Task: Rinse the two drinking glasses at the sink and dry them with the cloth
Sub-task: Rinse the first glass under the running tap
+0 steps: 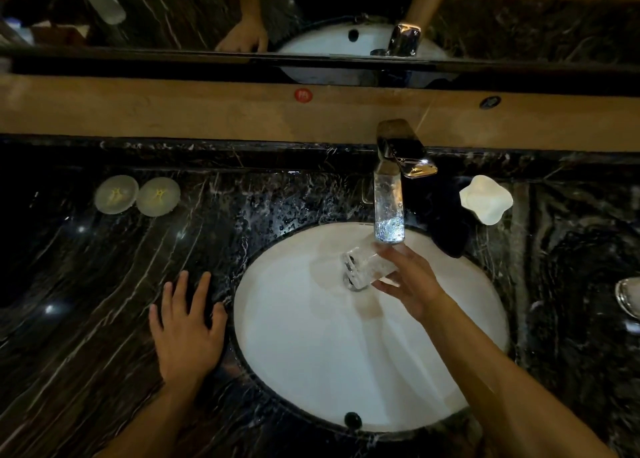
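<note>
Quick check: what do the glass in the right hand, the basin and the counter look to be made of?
Glass: clear glass, see-through and sparkling under the water. Basin: glossy white, probably ceramic, with soft reflections. Counter: polished dark stone, likely marble, with pale veins and shiny highlights.

right hand [408, 284] over the white sink [298, 364], gripping a clear drinking glass [367, 267] tipped on its side, mouth toward the left, under the tap [398, 156]. lit stream of water [389, 215] falling from the spout onto the glass. left hand [187, 326] flat on the dark marble counter [86, 284], fingers spread, just beside the sink's left rim. droplets scattered over the counter behind the sink. two round pale lids [136, 196] side by side at far left of the counter, touching. white wavy-edged dish [485, 199] right of the tap. shiny metal thing [628, 296] at the right edge, cut off. mirror [311, 14] above, reflecting both arms and the tap.
</note>
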